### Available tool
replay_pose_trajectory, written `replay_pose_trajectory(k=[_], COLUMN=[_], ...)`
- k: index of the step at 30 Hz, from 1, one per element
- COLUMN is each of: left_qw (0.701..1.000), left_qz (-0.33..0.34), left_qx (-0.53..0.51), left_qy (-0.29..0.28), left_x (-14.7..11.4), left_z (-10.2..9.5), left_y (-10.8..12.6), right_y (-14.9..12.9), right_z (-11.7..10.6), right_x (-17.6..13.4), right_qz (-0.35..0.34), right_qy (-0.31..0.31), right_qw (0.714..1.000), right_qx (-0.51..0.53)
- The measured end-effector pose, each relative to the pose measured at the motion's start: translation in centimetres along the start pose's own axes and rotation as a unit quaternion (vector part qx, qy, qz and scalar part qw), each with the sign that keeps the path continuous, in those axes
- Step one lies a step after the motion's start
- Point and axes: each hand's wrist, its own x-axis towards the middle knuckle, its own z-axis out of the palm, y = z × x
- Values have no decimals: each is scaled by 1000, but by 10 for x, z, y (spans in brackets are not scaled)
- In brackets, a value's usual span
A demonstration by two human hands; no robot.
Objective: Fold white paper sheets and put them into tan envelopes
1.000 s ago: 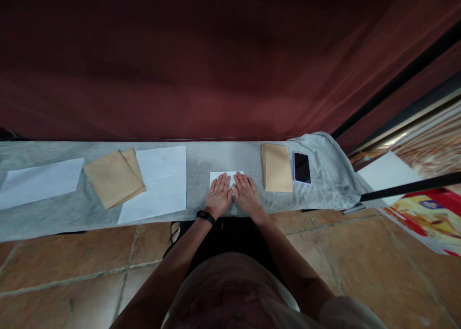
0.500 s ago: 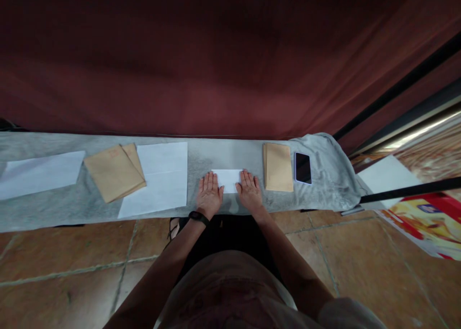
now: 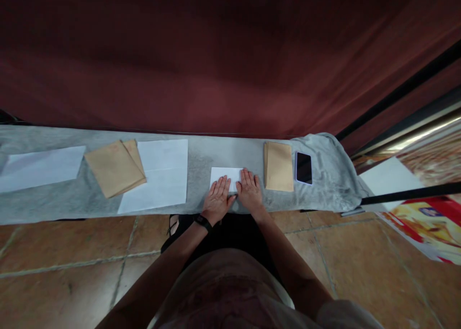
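Observation:
A small folded sheet of white paper [image 3: 226, 172] lies flat on the grey cloth in front of me. My left hand [image 3: 218, 198], with a black band on its wrist, rests flat on the paper's lower left part, fingers stretched out. Along the paper's right edge lies my right hand [image 3: 249, 190], also flat with fingers extended. The two thumbs are close together near the lower edge. Just right of my right hand is a stack of brown envelopes [image 3: 279, 166].
A phone [image 3: 304, 167] lies right of the envelopes. On the left are a large white sheet [image 3: 163, 175], two overlapping brown envelopes [image 3: 113, 168] partly on it, and another white sheet [image 3: 43, 168]. A dark red curtain [image 3: 216, 93] hangs behind the grey-covered table [image 3: 201, 151].
My left hand has slid right and down, from the paper's left edge onto its lower part. The paper's upper left corner is now uncovered. My right hand stays nearly in place.

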Motion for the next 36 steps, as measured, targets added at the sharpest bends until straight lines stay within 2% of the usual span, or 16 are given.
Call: replay_pose_trajectory(k=[11,21,26,32,36], left_qw=[1000,999,999,997,995], left_qz=[-19,-5,-28,-80,-95], left_qx=[16,-12,-13,-2,-6], left_qy=[-14,-41,-40,-23,-4], left_x=[-3,33,41,36,33], left_z=[-8,5,2,3,6], left_y=[-4,3,-8,-28,-32], right_y=[-2,-3,-4,-3,-4], right_z=[-1,-4,-5,-2,-2], right_x=[0,-1,0,0,2], right_qz=[2,-1,1,7,17], right_qy=[4,5,10,17,10], right_qw=[1000,1000,1000,1000,1000], right_qx=[0,-5,-3,-1,0])
